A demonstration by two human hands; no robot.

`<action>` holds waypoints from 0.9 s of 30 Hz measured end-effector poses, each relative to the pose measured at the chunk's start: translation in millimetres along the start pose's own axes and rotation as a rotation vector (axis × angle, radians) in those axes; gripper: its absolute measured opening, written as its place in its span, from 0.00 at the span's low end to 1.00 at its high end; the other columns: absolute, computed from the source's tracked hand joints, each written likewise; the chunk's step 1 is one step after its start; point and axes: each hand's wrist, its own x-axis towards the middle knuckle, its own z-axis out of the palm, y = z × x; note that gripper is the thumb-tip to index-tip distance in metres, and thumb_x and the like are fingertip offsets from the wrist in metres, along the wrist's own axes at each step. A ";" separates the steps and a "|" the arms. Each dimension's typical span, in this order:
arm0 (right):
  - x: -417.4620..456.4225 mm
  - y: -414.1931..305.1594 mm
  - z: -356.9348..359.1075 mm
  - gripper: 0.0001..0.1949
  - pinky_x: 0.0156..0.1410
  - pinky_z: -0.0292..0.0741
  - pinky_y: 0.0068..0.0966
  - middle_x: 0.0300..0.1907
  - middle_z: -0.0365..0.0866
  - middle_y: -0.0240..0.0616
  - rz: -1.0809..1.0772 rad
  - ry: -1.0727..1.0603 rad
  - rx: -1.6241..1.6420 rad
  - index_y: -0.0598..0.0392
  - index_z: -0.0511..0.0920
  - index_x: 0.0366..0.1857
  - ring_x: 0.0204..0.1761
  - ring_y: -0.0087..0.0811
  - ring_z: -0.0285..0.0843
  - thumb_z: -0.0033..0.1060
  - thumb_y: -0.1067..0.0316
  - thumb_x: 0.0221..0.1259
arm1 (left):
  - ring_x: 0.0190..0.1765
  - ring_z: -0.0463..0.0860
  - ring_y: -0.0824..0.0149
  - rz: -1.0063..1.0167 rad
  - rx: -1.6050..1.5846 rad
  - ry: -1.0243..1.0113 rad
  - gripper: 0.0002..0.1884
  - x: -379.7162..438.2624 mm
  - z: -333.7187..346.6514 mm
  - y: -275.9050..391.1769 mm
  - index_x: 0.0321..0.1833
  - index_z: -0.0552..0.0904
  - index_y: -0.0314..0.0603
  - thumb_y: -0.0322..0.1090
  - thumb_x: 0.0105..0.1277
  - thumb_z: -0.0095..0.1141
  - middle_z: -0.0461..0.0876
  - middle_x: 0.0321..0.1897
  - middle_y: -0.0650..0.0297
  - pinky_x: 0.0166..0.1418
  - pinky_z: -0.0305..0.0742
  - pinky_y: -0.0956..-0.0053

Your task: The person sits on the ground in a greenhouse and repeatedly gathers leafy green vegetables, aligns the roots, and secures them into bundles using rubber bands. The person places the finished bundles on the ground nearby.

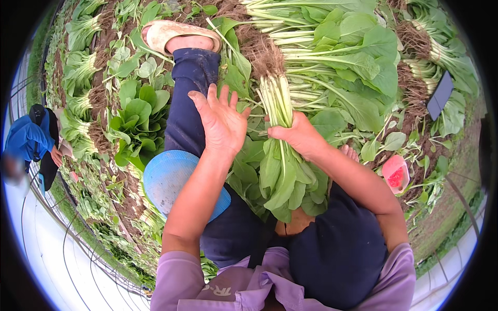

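My right hand [293, 134] grips a bunch of leafy greens [278, 101] around its pale stems, with the brown roots pointing away from me and the leaves hanging toward my lap. To the left, my left hand [223, 118] is raised, palm up, its fingers apart and nothing in it. A large pile of loose leafy greens [330, 58], roots to the left, lies on the soil just beyond the held bunch. More leaves lie beneath it between my legs.
Tied bunches [83, 64] line the left, with others [435, 50] at the right. Uncut plants [136, 116] grow beside my left leg. A dark phone-like device [440, 95] and a pink container with red contents [396, 175] are at the right. Another person [31, 134] is at far left.
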 end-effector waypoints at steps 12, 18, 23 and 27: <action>-9.0 -3.3 7.4 0.27 0.52 0.68 0.29 0.43 0.75 0.42 -0.257 -0.392 -0.331 0.62 0.74 0.45 0.47 0.31 0.72 0.65 0.50 0.47 | 0.43 0.79 0.58 -0.255 0.196 -0.376 0.25 -15.2 -3.4 -0.6 0.48 0.69 0.36 0.34 0.48 0.64 0.77 0.31 0.59 0.56 0.70 0.58; 16.8 6.5 -59.8 0.21 0.56 0.66 0.34 0.48 0.72 0.47 -0.455 0.181 -1.256 0.58 0.72 0.48 0.56 0.45 0.64 0.58 0.61 0.49 | 0.35 0.79 0.63 -0.141 0.122 -0.389 0.20 -18.8 -1.9 15.6 0.46 0.70 0.42 0.32 0.50 0.60 0.74 0.31 0.61 0.39 0.77 0.66; -25.4 112.5 -49.7 0.18 0.56 0.66 0.34 0.51 0.71 0.46 -0.407 -0.090 -1.503 0.53 0.73 0.47 0.58 0.45 0.61 0.53 0.67 0.48 | 0.30 0.81 0.65 -0.191 0.164 -0.307 0.17 -18.1 0.7 19.6 0.44 0.72 0.36 0.27 0.50 0.60 0.79 0.32 0.56 0.33 0.78 0.72; -26.0 59.1 -44.1 0.16 0.50 0.70 0.38 0.45 0.74 0.50 0.025 -0.491 -1.217 0.53 0.75 0.43 0.49 0.48 0.70 0.48 0.72 0.47 | 0.29 0.80 0.66 -0.245 0.180 -0.316 0.15 -20.2 -8.4 22.7 0.41 0.74 0.35 0.26 0.50 0.59 0.79 0.29 0.57 0.33 0.78 0.73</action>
